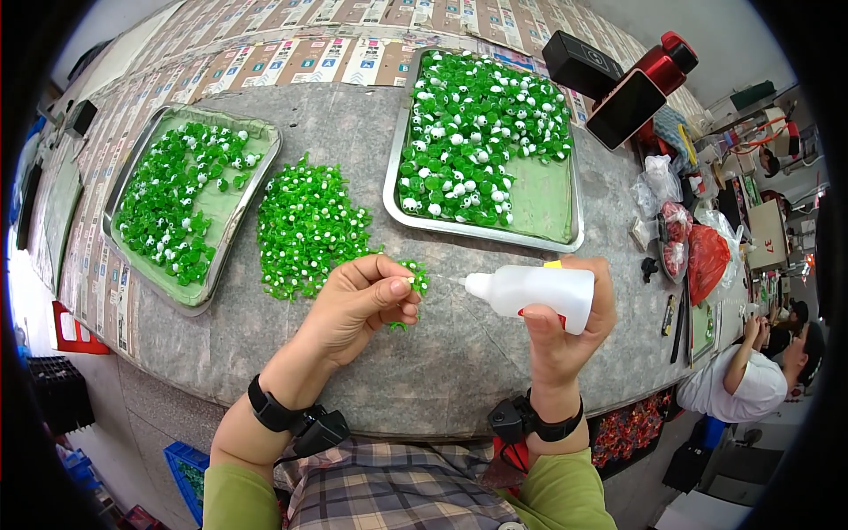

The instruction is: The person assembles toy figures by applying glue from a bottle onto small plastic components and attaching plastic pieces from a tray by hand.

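My left hand (369, 305) is closed in a pinch on a small green plastic piece (419, 276) with white spots. My right hand (574, 327) wraps round a white squeeze bottle (539, 293), tilted on its side. Its thin, clear nozzle points left at the pinched piece; whether the tip touches it I cannot tell. Left of my left hand lies a loose pile of similar green pieces (314, 225) with white dots. Beyond the bottle, a metal tray (543, 208) with a green lining holds many green pieces bearing white balls with dark marks.
Another lined metal tray (231, 190) with green-and-white pieces stands at the left. At the far right are a phone (625, 109), a red bottle (671, 60) and a black box (583, 64). Red plastic bags (707, 261) lie right; a person in white (738, 380) sits beyond.
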### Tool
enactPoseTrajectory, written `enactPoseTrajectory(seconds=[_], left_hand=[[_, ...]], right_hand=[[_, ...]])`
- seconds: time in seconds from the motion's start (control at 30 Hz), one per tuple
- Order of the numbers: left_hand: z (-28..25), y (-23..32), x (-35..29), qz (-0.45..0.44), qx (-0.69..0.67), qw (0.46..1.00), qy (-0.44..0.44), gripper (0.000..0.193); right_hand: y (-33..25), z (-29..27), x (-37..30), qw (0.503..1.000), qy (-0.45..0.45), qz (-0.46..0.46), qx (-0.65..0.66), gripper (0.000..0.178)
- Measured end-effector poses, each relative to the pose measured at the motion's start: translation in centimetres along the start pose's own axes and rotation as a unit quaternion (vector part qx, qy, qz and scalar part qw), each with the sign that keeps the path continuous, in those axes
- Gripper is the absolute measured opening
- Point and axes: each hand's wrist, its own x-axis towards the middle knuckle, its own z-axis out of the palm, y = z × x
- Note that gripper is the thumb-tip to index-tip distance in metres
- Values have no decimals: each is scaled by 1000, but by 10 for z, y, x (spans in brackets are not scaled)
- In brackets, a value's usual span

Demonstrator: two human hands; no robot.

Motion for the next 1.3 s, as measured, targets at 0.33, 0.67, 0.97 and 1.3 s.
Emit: enactPoseTrajectory(seconds=[0.33, 0.67, 0.97, 1.3], left_hand=[[7, 1, -1, 79, 57, 995, 38, 12], [8, 1, -1, 101, 74, 991, 50, 13], [8, 0, -1, 100, 68, 992, 46, 13], [9, 0, -1, 99, 69, 991, 55, 12]], right_hand=[[0, -3, -2, 999, 25, 1, 38, 38], [2, -2, -4, 999, -11, 31, 33, 38], [1, -22, 7, 982, 87, 110, 127, 35], [57, -96, -11, 958, 39, 283, -14, 33]])
